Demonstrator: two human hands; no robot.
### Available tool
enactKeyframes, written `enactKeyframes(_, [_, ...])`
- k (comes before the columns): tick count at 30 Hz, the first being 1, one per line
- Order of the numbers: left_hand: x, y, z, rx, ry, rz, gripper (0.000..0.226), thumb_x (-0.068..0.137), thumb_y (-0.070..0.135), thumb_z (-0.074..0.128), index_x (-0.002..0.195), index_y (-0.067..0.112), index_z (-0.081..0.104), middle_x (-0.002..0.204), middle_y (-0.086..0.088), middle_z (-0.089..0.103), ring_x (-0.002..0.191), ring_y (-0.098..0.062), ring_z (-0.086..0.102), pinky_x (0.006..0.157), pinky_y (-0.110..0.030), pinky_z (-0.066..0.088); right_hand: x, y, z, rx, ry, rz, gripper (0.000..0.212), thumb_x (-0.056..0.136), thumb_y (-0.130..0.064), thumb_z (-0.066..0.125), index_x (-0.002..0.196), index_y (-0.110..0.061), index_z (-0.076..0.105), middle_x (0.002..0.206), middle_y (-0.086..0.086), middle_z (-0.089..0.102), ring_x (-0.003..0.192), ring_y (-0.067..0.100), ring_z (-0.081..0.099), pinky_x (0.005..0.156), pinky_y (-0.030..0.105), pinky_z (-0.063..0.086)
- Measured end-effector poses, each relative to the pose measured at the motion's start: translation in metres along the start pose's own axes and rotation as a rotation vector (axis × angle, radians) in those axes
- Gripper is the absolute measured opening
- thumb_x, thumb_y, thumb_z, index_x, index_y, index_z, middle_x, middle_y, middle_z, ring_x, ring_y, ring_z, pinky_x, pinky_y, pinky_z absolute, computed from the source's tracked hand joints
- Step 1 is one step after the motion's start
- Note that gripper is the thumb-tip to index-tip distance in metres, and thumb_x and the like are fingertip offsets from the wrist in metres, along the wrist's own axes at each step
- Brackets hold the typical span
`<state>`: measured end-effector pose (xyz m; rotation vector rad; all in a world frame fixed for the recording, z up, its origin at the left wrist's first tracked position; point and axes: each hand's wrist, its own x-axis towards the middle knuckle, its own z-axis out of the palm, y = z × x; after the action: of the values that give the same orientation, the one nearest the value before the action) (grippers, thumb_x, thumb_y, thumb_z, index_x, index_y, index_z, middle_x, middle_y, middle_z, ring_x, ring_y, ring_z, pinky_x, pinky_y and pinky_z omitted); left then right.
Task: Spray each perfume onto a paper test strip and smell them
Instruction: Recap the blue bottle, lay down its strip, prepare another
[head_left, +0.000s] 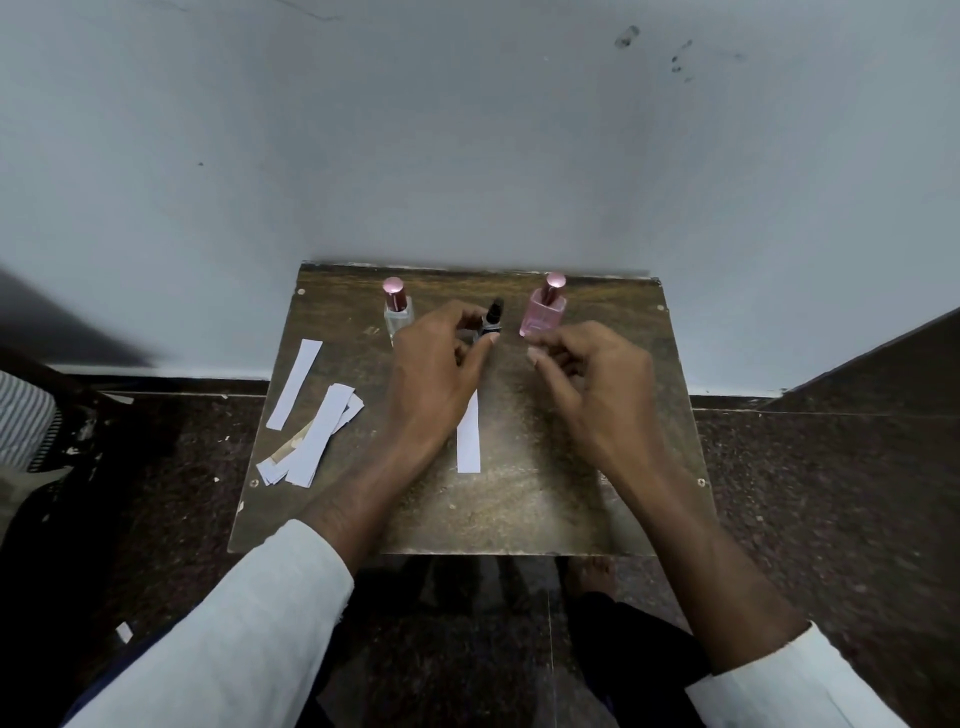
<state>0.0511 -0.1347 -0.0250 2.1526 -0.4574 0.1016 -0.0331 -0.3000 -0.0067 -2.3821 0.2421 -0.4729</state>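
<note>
Three perfume bottles stand along the back of a small wooden table (519, 509): a clear bottle with a pink cap (398, 306) on the left, a small dark bottle (492, 319) in the middle, a pink bottle with a pink cap (544, 312) on the right. My left hand (441, 369) curls its fingers and thumb round the dark bottle. My right hand (587, 379) hovers just right of it, fingers loosely curled, holding nothing. One white paper strip (468, 436) lies on the table below my left hand.
A single strip (295, 383) and a pile of several strips (311, 436) lie on the table's left side. A pale wall rises right behind the table. Dark speckled floor surrounds it; a bare foot (589, 571) shows below the front edge.
</note>
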Motion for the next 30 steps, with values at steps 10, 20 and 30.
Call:
enactKeyframes(10, [-0.017, -0.011, -0.015, 0.189, -0.097, 0.224, 0.028, 0.099, 0.030, 0.076, 0.127, 0.026, 0.076, 0.117, 0.008, 0.076, 0.097, -0.012, 0.070, 0.082, -0.038, 0.060, -0.002, -0.014, -0.006, 0.019, 0.140, -0.159, 0.018, 0.093, -0.015, 0.082, 0.110, -0.012, 0.081, 0.103, -0.001, 0.078, 0.089, 0.001, 0.070, 0.083, 0.010, 0.056])
enactKeyframes(20, [-0.028, -0.010, -0.023, 0.252, -0.116, 0.214, 0.024, 0.099, 0.042, 0.074, 0.120, 0.032, 0.076, 0.101, 0.011, 0.075, 0.076, -0.011, 0.066, 0.067, -0.041, 0.059, -0.002, -0.022, -0.004, 0.048, 0.024, -0.090, 0.020, 0.094, -0.020, 0.080, 0.114, -0.019, 0.082, 0.108, -0.007, 0.079, 0.093, 0.000, 0.073, 0.086, 0.019, 0.060])
enactKeyframes(30, [-0.029, -0.007, -0.031, 0.151, -0.052, 0.202, 0.025, 0.094, 0.033, 0.084, 0.118, 0.029, 0.081, 0.096, 0.014, 0.079, 0.066, 0.000, 0.058, 0.068, -0.030, 0.056, -0.002, -0.035, 0.001, 0.124, 0.019, -0.055, 0.022, 0.094, -0.018, 0.080, 0.115, -0.020, 0.080, 0.105, -0.010, 0.077, 0.092, 0.000, 0.073, 0.085, 0.022, 0.061])
